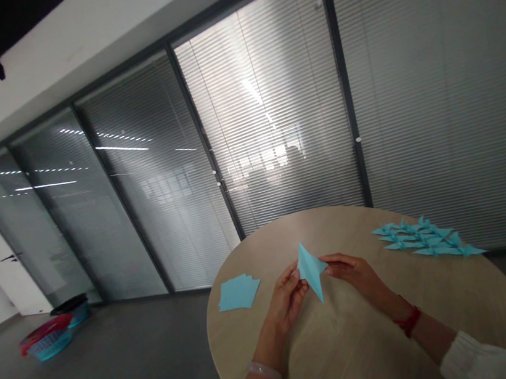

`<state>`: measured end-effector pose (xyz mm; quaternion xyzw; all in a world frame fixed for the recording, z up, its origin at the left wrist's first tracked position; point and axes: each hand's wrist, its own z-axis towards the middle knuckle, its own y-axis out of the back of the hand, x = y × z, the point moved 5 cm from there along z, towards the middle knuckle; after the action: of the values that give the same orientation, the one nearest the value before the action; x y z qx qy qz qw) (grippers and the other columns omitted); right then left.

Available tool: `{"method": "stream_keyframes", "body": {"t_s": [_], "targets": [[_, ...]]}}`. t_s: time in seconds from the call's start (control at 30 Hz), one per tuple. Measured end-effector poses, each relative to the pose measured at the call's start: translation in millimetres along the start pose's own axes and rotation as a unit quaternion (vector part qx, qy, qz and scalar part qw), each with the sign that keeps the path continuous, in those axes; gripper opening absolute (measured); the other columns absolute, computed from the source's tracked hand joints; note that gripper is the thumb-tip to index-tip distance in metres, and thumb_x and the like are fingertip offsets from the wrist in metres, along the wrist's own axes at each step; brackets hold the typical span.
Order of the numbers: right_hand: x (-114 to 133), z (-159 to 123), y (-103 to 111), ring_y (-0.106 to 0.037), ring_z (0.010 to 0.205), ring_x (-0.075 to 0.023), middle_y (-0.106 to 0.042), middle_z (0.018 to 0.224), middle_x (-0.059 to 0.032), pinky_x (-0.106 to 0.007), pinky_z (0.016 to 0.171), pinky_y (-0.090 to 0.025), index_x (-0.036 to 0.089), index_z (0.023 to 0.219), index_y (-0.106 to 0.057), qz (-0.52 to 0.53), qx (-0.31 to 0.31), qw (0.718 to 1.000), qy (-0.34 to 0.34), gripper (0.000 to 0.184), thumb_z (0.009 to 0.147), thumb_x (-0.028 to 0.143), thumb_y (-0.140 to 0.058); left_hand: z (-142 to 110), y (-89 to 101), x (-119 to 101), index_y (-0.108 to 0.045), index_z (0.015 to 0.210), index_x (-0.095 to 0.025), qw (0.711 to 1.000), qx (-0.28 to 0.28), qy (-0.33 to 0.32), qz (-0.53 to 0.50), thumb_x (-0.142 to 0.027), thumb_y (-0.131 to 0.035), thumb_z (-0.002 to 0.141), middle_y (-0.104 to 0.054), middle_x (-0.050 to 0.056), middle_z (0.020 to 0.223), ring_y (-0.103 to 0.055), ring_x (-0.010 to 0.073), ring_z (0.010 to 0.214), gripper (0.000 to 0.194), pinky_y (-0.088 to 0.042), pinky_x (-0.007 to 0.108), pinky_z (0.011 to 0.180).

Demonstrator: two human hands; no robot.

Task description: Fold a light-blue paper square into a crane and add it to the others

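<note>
A light-blue sheet of folded origami paper (311, 270) is held up over the table, pointed at its top and bottom, with a crease down its middle. My left hand (289, 295) pinches its left corner between thumb and fingers. On the opposite side, my right hand (348, 269) grips the right corner with the fingertips. Left of my left hand lies a stack of flat blue paper sheets (238, 292), slightly fanned. Several finished blue paper cranes (427, 237) sit in rows at the right, beyond my right hand.
The round wooden table (347, 338) stands close to a glass partition with blinds (271, 118). On the grey floor at the left are a blue basket with a red cover (49, 342) and another blue basket with a dark rim (79, 312). A white door (5, 259) is at far left.
</note>
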<state>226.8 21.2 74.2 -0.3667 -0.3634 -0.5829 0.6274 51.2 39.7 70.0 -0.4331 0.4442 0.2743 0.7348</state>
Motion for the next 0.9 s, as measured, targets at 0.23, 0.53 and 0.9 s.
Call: {"method": "stream_keyframes", "body": {"t_s": [0.23,0.53,0.9], "targets": [[14,-3,3,-0.067,0.087,-0.0235,-0.073,0.092,-0.0062,-0.035,0.082,-0.054,0.022,0.085,-0.074,-0.031,-0.058,0.997,0.043,0.030,0.067,0.045,-0.072,-1,1.8,3,-0.064,0.110,-0.017,1.000,-0.012,0.018,0.002,-0.034,-0.072,0.073,-0.067,0.008,0.095,-0.062,0.0150,0.081,0.042,-0.049,0.026,0.079],[16,-4,15,-0.067,0.085,-0.0231,-0.074,0.089,-0.0052,-0.035,0.082,-0.054,0.022,0.083,-0.074,-0.052,-0.138,0.987,0.062,0.025,0.070,0.043,-0.070,-1,0.8,-12,-0.061,0.115,-0.017,0.991,-0.064,-0.068,0.098,-0.026,-0.079,0.063,-0.069,0.005,0.081,-0.065,0.0181,0.078,0.056,-0.050,0.032,0.079],[8,-4,12,-0.067,0.087,-0.0247,-0.074,0.089,-0.0049,-0.037,0.084,-0.053,0.022,0.085,-0.075,-0.008,-0.115,0.993,0.003,0.027,0.066,0.042,-0.073,-5,12.9,-25,-0.075,0.088,-0.016,0.942,-0.170,-0.191,0.218,-0.031,-0.071,0.069,-0.071,0.006,0.072,-0.062,0.0164,0.063,0.025,-0.052,0.029,0.065]]}}
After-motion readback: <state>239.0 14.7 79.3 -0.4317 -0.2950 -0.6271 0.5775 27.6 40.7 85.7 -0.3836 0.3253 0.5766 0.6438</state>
